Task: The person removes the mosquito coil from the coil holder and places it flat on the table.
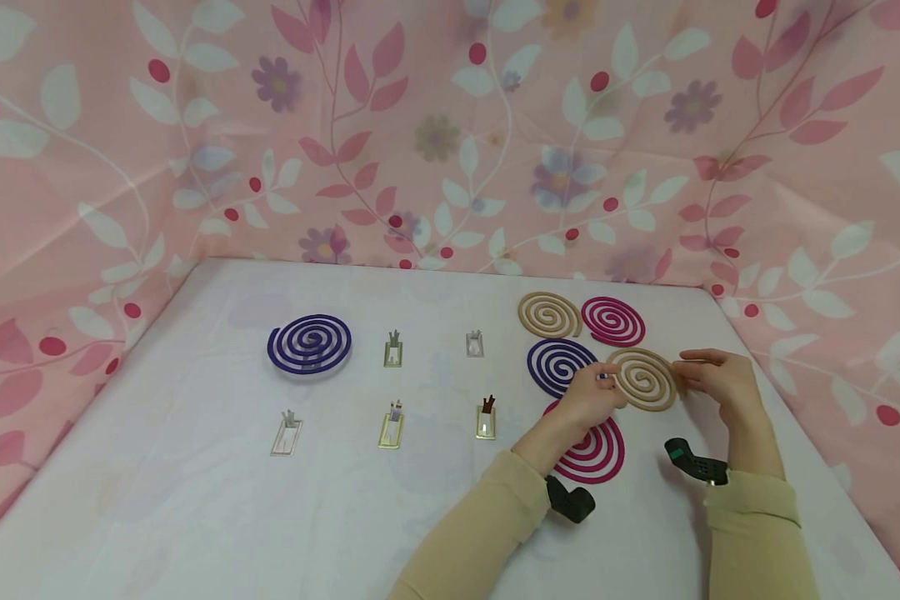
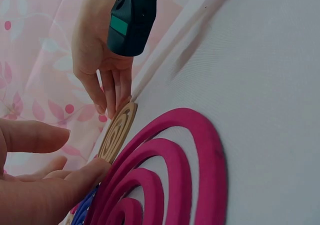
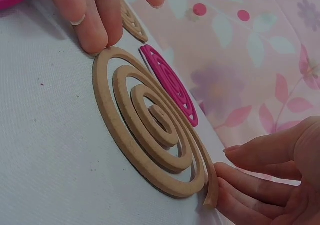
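A tan mosquito coil (image 1: 645, 380) lies flat on the white cloth, between the two hands. My left hand (image 1: 591, 395) touches its left rim with the fingertips, which the right wrist view shows against the coil's edge. On the opposite side, the fingers of my right hand (image 3: 275, 177) rest against the coil's loose outer end, and the thumb stands apart from it. Neither hand is curled round the coil. Under the left wrist lies a magenta coil (image 2: 172, 170), partly hidden by the hand and forearm in the head view. A dark blue coil (image 1: 558, 367) sits just beyond the left hand.
Another tan coil (image 1: 549, 315) and a magenta coil (image 1: 613, 322) lie farther back. At the left, a dark blue coil (image 1: 309, 343) sits raised over a small metal stand. Several pronged stands, including one with reddish-brown prongs (image 1: 486, 418), are spread across the middle. Floral fabric (image 1: 435, 142) encloses the table.
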`<state>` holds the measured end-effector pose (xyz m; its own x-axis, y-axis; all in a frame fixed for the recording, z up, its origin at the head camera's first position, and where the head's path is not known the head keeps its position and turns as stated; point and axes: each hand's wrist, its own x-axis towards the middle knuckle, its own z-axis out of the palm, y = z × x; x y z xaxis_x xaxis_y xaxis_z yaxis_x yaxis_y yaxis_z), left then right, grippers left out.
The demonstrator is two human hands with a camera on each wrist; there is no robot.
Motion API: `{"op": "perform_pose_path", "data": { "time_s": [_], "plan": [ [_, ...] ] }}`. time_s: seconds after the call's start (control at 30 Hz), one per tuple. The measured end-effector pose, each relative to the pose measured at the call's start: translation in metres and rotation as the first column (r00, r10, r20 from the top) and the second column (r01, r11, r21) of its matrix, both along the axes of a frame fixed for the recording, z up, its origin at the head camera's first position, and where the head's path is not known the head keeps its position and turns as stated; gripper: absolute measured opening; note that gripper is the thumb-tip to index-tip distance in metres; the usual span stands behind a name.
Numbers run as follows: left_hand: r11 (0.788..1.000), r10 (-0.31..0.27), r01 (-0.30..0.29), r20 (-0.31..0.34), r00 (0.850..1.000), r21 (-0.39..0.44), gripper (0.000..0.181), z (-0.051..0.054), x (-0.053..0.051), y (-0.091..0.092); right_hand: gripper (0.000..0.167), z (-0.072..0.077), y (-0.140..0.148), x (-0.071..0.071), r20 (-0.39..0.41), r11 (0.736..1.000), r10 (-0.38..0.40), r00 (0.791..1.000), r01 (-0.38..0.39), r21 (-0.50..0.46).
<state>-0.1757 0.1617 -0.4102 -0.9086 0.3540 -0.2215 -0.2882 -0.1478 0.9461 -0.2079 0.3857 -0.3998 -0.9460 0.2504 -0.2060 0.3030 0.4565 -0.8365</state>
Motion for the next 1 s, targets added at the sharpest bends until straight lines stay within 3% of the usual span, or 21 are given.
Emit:
{"op": "perform_pose_path", "data": {
  "time_s": [1.0],
  "plan": [
    [0.999,0.008,-0.008,0.016,1.000,0.037,0.052,-0.0041,-0.0022,0.0042,0.055,0.0028,-0.0042,0.0005,0.016,0.999,0.007,1.000,-0.008,0.050]
  ]
}}
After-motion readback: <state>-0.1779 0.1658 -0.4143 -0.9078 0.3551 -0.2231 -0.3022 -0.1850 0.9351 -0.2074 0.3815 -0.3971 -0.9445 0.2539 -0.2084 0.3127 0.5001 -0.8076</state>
